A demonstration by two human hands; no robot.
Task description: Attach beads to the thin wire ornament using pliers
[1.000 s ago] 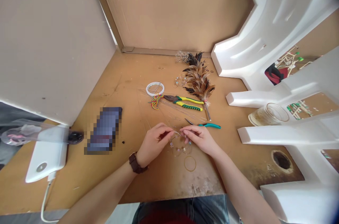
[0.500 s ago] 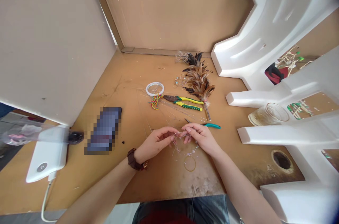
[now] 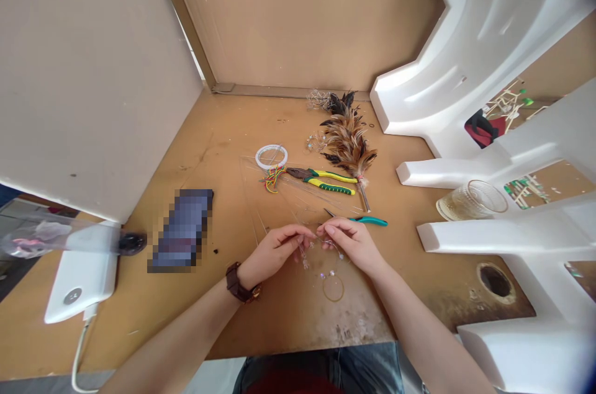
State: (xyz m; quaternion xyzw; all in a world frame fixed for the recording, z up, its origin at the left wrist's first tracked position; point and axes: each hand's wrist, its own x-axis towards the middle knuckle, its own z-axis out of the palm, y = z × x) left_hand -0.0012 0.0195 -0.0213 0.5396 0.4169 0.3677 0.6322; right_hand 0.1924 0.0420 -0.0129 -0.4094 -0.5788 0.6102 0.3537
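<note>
My left hand (image 3: 274,251) is closed in a pinch on a thin beaded wire (image 3: 305,256), whose clear beads hang below the fingertips. My right hand (image 3: 352,244) pinches the wire too, and a beaded end (image 3: 340,254) shows under its fingers. The two sets of fingertips almost meet. A thin yellow ring (image 3: 333,289) lies on the table below the hands, with a few small shiny beads (image 3: 327,275) at its upper edge. Just beyond my right hand is a teal-handled tool (image 3: 372,220) with a dark pointed tip, partly hidden by that hand.
Green-and-yellow pliers (image 3: 326,181), a white ring (image 3: 272,157) with coloured threads, and a feather duster (image 3: 349,139) lie farther back. A phone (image 3: 184,229) and white power bank (image 3: 81,276) are left. Right stand a glass (image 3: 472,200), a white plastic frame (image 3: 465,239) and a table hole (image 3: 496,281).
The fingers have shifted slightly on the wire, and the dangling beads have swung and drawn up toward the hands. The pliers, duster and ring stay in place.
</note>
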